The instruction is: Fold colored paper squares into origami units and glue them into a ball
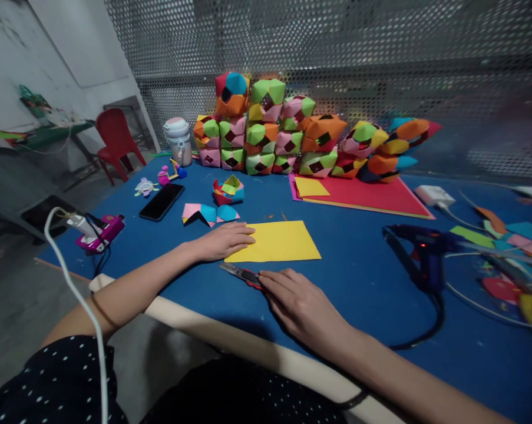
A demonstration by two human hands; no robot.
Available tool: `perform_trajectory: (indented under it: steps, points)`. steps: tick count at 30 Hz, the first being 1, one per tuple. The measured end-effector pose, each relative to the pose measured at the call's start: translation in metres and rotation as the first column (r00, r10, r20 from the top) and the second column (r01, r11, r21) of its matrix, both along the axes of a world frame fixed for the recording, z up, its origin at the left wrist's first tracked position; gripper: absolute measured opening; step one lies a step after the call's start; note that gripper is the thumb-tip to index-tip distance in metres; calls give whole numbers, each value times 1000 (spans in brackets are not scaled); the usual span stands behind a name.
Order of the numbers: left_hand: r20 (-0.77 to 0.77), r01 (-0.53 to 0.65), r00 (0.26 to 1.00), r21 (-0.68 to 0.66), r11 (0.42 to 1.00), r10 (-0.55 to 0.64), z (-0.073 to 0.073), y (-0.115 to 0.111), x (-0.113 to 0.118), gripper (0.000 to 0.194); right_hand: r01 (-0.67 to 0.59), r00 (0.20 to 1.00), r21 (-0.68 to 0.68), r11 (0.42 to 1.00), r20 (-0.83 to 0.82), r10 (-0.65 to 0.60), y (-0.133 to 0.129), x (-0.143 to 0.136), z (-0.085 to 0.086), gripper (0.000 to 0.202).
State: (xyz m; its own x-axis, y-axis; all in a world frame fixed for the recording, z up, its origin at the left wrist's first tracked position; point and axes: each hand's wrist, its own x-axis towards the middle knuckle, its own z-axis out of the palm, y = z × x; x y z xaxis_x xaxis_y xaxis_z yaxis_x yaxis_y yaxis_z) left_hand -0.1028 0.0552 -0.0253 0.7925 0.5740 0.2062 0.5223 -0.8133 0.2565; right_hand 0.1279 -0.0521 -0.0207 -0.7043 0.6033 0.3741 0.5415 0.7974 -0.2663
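Head view: cutter (242, 274) points left, long axis nearly sideways

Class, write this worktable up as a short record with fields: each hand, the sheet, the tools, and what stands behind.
Left hand: flat on the left end of the yellow sheet
Left hand point
Right hand: fingers on the handle of the craft knife
Yellow sheet: flat on the blue tabletop
Knife blade: pointing left, just nearer than the sheet
Glue gun: right side, red light showing
Phone: left side, screen dark
Back: stacked paper blocks
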Motion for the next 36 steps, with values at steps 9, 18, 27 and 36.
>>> perform_trajectory:
  steps: [9,18,27,36]
  points:
    - [29,-71,997,-37,997,72,8,-5,1,33,206,962,66,976,-195,-190,9,64,10,31]
    - [-104,-250,963,-17,968,247,21,-21,24,53,655,742,127,744,78,-666,57,124,-16,26]
    - [38,-486,869,-111,867,493,25,-7,40,57,619,714,290,730,178,-677,70,96,-5,25]
    - [246,-432,829,-287,855,502,14,-5,41,53,562,827,-114,819,78,-556,107,65,5,28]
